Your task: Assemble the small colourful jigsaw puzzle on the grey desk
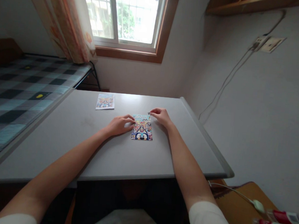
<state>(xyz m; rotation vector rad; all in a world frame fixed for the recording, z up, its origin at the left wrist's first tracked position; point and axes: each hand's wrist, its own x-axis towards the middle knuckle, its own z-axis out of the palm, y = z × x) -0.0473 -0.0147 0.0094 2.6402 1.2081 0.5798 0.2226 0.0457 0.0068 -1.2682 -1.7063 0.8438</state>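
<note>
Hands on a jigsaw puzzle (142, 127).
Left hand (119, 124) rests open, fingertips on the puzzle's left edge; right hand (161, 116) pinches a small piece (149, 113) at its top corner.

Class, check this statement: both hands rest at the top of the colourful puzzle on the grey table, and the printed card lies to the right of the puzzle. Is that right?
Not quite. The head view shows the card lying to the left of the puzzle, farther back on the table. The rest holds: the left hand and right hand are at the puzzle's top.
</note>
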